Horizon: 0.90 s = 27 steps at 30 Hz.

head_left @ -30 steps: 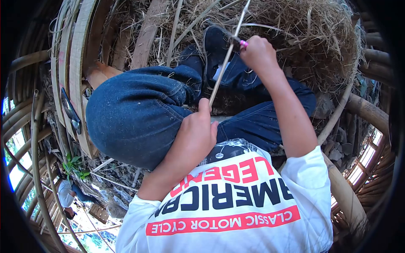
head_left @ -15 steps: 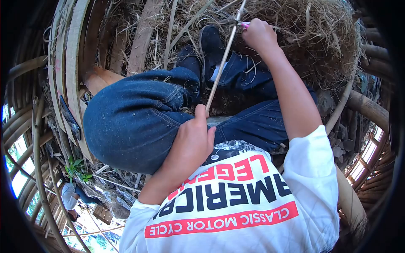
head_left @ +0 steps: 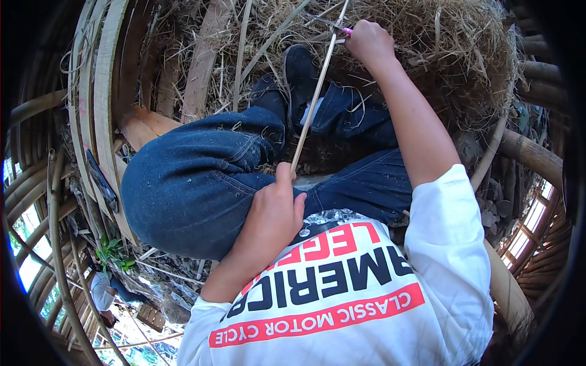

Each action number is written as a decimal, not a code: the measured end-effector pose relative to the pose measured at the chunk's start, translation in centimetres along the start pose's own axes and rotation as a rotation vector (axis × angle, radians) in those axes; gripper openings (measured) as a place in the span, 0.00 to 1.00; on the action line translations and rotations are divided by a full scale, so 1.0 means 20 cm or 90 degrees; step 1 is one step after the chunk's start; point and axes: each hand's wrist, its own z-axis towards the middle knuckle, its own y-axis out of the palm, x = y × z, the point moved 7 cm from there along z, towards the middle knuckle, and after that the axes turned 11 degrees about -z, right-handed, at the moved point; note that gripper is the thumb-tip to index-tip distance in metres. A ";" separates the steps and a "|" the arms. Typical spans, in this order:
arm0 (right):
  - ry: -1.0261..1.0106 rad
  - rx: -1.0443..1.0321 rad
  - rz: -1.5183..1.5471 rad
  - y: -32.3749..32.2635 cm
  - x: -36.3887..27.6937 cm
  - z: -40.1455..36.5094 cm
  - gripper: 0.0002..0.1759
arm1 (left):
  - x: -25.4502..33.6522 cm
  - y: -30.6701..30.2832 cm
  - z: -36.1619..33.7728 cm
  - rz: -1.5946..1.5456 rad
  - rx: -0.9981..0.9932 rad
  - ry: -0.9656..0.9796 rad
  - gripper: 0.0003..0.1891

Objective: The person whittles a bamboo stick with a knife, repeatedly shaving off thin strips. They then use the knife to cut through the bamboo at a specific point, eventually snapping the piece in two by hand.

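A long, thin bamboo strip (head_left: 315, 97) runs from my lap up past my crossed legs to the top edge of the view. Its lower end is gripped in my left hand (head_left: 274, 207), closed with the forefinger along the strip. Farther up, my right hand (head_left: 371, 44) is wrapped round the pink handle of a knife (head_left: 347, 31). The knife's dark blade points left and meets the strip, crossing it; how deep it bites cannot be seen. A small curl of shaving shows beside the blade.
A heap of dry shavings (head_left: 452, 67) lies beyond my feet. Long wooden planks (head_left: 91, 79) and a dark phone-like object (head_left: 102, 180) are at the left. Bamboo poles (head_left: 531, 155) frame both sides. Another person (head_left: 102, 293) is at the lower left, near a green plant (head_left: 113, 253).
My right hand and the knife have shifted slightly up and left in view. My left hand, still on the strip, appears a little lower and farther left.
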 end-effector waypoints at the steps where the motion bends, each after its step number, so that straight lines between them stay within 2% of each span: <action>1: -0.004 0.010 0.000 0.01 0.00 0.00 0.15 | 0.00 0.00 0.00 -0.001 -0.001 -0.003 0.18; 6: -0.002 0.086 0.035 0.05 0.02 -0.04 0.15 | 0.01 0.00 -0.01 0.002 -0.002 -0.002 0.18; 10: 0.031 0.135 0.135 -0.01 0.03 -0.14 0.18 | 0.01 0.00 -0.02 -0.024 -0.014 0.004 0.18; 12: -0.018 0.153 0.168 -0.07 -0.01 -0.21 0.18 | 0.03 -0.01 -0.02 -0.032 -0.014 0.005 0.18; 18: -0.162 0.086 0.126 -0.17 -0.09 -0.47 0.12 | 0.04 -0.01 -0.03 -0.072 -0.027 -0.023 0.17; 19: -0.168 0.129 0.132 -0.17 -0.06 -0.46 0.13 | 0.05 -0.01 -0.04 -0.078 -0.030 -0.008 0.17; 20: -0.119 0.140 0.054 -0.12 0.02 -0.38 0.14 | 0.05 -0.01 -0.04 -0.084 -0.033 0.006 0.17; 21: -0.008 0.149 0.028 -0.12 0.14 -0.27 0.15 | 0.05 -0.01 -0.05 -0.081 -0.033 0.007 0.17; 22: 0.023 0.161 0.035 -0.10 0.27 -0.16 0.16 | 0.06 0.00 -0.06 -0.081 -0.028 0.018 0.17; 24: -0.027 0.191 -0.008 -0.15 0.26 -0.12 0.16 | 0.08 0.00 -0.04 -0.080 -0.024 0.038 0.17; 27: 0.013 0.201 0.020 -0.24 0.23 -0.15 0.15 | 0.10 -0.01 -0.04 -0.125 -0.038 0.009 0.16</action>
